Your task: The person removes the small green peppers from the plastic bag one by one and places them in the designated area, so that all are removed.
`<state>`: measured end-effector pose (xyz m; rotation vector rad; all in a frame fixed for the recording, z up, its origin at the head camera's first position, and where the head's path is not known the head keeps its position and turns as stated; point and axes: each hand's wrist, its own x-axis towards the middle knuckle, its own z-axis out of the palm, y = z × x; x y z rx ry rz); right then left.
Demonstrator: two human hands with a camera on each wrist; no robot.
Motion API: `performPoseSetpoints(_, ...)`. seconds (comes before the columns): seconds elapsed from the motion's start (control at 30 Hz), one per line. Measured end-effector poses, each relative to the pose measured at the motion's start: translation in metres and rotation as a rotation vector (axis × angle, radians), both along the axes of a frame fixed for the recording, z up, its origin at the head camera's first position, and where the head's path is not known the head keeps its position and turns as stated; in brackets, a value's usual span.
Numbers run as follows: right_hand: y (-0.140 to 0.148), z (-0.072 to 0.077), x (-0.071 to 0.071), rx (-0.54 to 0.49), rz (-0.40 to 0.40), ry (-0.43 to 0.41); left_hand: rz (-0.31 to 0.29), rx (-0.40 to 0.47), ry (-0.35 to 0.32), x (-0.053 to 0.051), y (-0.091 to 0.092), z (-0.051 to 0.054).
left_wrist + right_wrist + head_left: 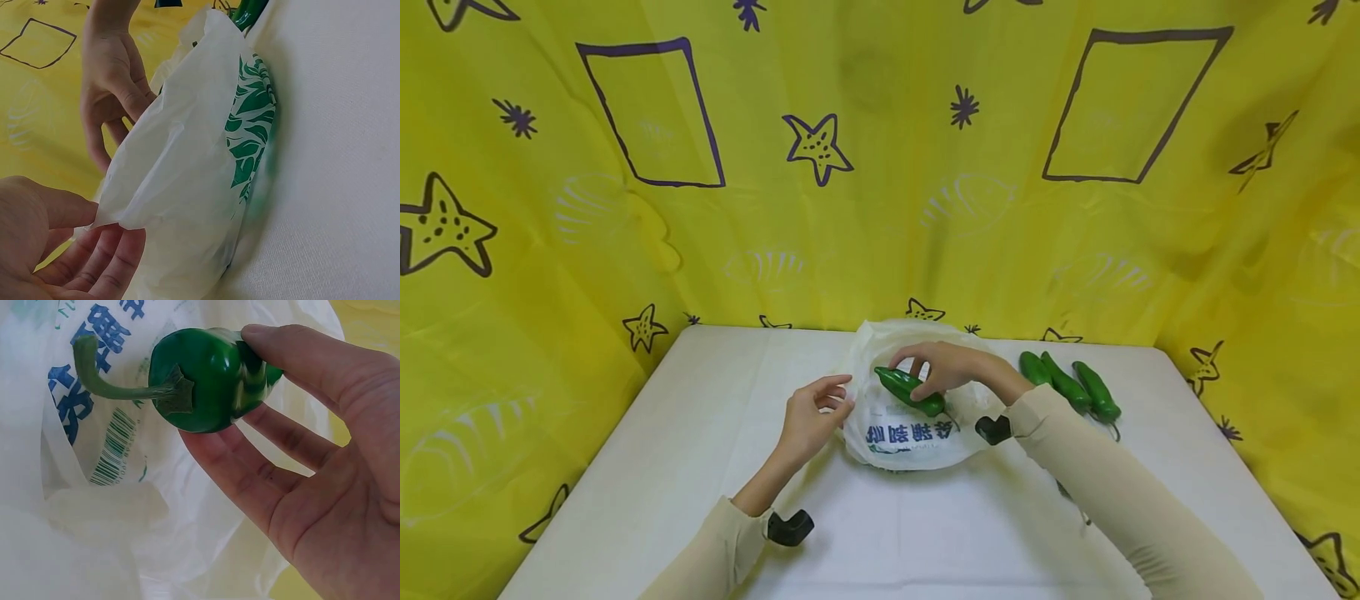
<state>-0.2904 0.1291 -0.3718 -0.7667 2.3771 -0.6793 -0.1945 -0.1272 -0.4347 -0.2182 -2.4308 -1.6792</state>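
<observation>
A white plastic bag (917, 457) with blue lettering lies with its mouth spread on the white table. Its near edge is pinched between the thumb and fingers of my left hand (75, 244), seen up close in the left wrist view. My right hand (951, 367) holds a green pepper (910, 393) by its sides, over the bag's opening. In the right wrist view the pepper's curved stem (112, 392) points away from the palm. A barcode (114, 447) shows on the bag behind it. Whether anything lies deeper in the bag is hidden.
Several green peppers (1097, 392) lie on the table right of the bag. Another, mostly hidden under my right forearm, shows its stem (1085, 517). A yellow patterned curtain (880, 250) borders the table (700, 433) at the back and sides.
</observation>
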Motion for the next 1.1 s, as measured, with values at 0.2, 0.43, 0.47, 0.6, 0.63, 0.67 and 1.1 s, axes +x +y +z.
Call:
performPoseSetpoints(0.2,0.004,0.006,0.002,-0.055,0.029,0.031,-0.01,0.008,0.019,0.0,-0.001,-0.001)
performPoseSetpoints(0.43,0.009,0.01,0.003,-0.086,0.038,0.067,-0.01,0.013,0.006,0.001,-0.001,-0.001)
performPoseSetpoints(0.47,0.01,0.01,0.004,-0.094,0.038,0.067,-0.012,0.009,0.007,0.001,-0.001,0.0)
performPoseSetpoints(0.6,0.013,0.014,0.005,-0.114,0.042,0.07,-0.009,-0.001,0.002,0.001,-0.001,0.001)
performPoseSetpoints(0.63,0.014,0.014,0.005,-0.119,0.039,0.071,-0.007,-0.002,-0.001,0.001,-0.001,0.001)
performPoseSetpoints(0.67,0.015,0.014,0.005,-0.122,0.036,0.074,-0.007,-0.004,-0.003,0.001,-0.001,0.001)
performPoseSetpoints(1.1,0.038,0.015,0.011,-0.201,-0.016,0.14,-0.013,0.015,-0.002,0.001,0.001,0.001)
